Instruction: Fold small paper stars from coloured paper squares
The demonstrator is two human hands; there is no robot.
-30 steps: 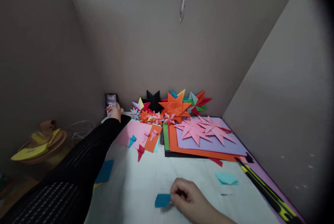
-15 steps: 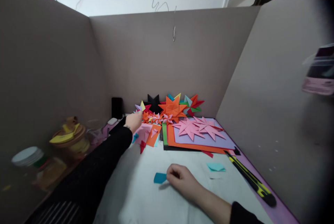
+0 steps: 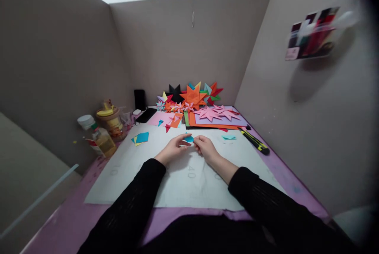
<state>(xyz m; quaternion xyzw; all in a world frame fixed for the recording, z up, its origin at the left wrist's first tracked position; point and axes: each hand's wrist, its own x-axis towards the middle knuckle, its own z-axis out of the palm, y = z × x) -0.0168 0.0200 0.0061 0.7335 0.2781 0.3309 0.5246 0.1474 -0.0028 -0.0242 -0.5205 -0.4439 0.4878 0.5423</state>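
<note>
A small blue paper piece [image 3: 188, 139] is between my hands above the white sheet [image 3: 177, 175]. My right hand [image 3: 206, 149] pinches its right end. At its left side is my left hand [image 3: 174, 148], thumb and fingers closed around the paper's edge. To the left, blue and yellow paper squares [image 3: 142, 137] lie in a small stack. A folded light turquoise piece [image 3: 229, 137] rests to the right of my hands.
Folded paper stars [image 3: 194, 96] stand at the back wall. Pink stars [image 3: 209, 113] lie on coloured sheets. A yellow-black cutter [image 3: 255, 142] is at the right, a black phone [image 3: 146, 115] at the back left, and a bottle [image 3: 103, 143] and tub [image 3: 111, 121] on the left.
My left hand has come back from the paper stars to the blue piece, which my right hand still holds. The view has shifted, showing more of the table's front and both forearms.
</note>
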